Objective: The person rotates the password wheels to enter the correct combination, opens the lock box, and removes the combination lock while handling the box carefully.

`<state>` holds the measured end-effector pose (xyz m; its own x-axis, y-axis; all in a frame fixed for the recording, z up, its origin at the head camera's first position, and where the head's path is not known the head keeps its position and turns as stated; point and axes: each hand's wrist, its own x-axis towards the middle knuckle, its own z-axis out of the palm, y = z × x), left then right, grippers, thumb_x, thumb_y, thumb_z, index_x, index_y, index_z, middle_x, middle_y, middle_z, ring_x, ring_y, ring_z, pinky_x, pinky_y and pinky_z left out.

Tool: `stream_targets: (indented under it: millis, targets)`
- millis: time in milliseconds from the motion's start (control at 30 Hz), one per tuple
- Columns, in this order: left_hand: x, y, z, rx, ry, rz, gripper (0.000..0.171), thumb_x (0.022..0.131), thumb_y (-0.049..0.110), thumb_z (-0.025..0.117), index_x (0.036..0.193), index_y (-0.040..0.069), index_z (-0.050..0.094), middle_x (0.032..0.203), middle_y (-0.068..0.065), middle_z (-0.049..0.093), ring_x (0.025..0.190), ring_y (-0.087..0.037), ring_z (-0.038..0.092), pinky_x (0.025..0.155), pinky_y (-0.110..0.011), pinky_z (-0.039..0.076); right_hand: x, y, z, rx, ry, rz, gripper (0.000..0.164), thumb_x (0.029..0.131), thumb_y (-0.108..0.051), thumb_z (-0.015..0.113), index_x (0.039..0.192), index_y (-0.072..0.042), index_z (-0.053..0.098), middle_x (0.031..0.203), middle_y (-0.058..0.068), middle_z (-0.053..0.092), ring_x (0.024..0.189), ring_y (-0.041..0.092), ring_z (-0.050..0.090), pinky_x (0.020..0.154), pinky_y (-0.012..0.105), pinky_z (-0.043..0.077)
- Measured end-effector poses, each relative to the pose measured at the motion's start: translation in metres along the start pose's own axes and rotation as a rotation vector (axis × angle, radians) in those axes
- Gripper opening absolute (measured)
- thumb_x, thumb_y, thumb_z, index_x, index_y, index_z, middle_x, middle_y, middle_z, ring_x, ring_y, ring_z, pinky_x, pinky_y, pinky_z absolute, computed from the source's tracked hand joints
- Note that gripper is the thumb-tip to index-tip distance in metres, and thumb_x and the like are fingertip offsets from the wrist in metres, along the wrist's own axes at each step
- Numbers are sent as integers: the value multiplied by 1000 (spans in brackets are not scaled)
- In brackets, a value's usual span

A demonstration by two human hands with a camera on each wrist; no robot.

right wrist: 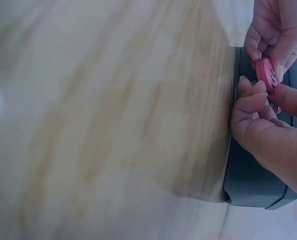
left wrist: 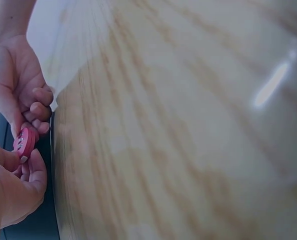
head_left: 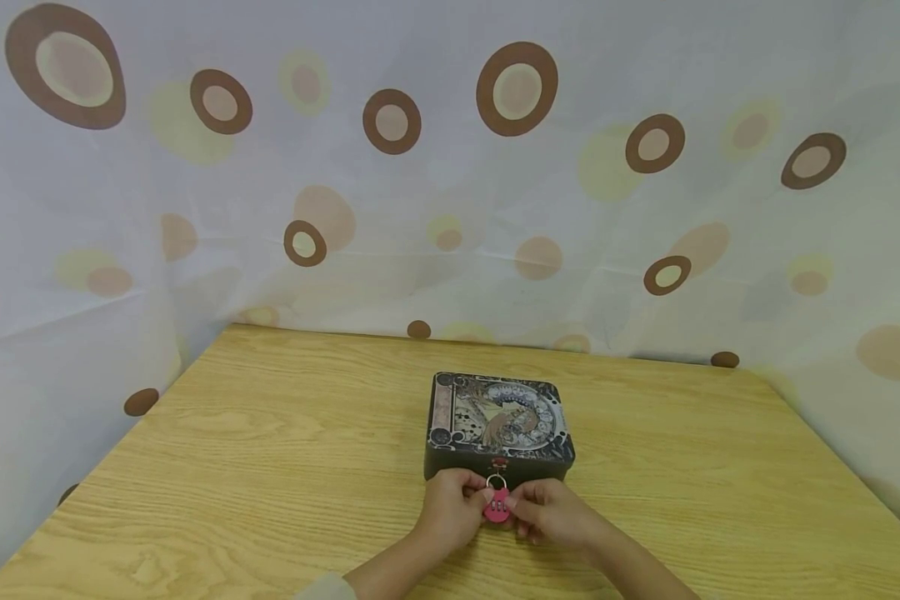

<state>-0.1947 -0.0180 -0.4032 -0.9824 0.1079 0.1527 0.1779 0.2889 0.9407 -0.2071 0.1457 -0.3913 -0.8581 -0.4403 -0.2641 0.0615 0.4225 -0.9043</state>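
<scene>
A pink combination padlock [head_left: 497, 506] with three number dials hangs by its metal shackle at the red clasp [head_left: 499, 462] on the front of a dark tin box [head_left: 501, 421]. The box lid carries an ornate printed picture. My left hand [head_left: 452, 510] pinches the padlock's left side between thumb and fingers. From the other side, my right hand [head_left: 553, 514] pinches it too, its thumb at the dials. In the left wrist view the padlock [left wrist: 25, 142] sits between both hands, and the right wrist view shows the padlock [right wrist: 267, 75] against the box's dark side [right wrist: 258, 185].
The box stands on a wood-grain table [head_left: 270, 467], near its middle. Behind and beside the table hangs a pale curtain [head_left: 450, 167] with brown, yellow and pinkish circles.
</scene>
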Motion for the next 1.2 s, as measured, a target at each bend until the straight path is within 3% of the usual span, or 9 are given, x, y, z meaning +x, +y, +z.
stream_targets:
  millis: [600,867,1200]
  targets:
    - [1,-1,0,18,-1,-24,10,81,0,65,76,-8,64,65,-9,61,57,-6,49,47,-16,42,2,0,3,0,34,-34,20,89,-8,57,89,12,58,63,-3,52,58,8,46,50,18,39]
    - [2,-2,0,3,-3,-31,10,82,0,65,77,-8,64,66,-10,62,57,-7,50,48,-17,43,-1,-2,-1,24,19,-11,27,96,-11,46,92,13,59,65,-3,53,60,7,47,52,18,40]
    - [1,-2,0,-18,-4,-39,10,82,-1,65,77,-9,64,66,-11,62,57,-8,52,48,-17,44,-1,0,0,21,19,-5,26,95,-10,46,93,13,58,65,-3,53,60,7,48,52,18,40]
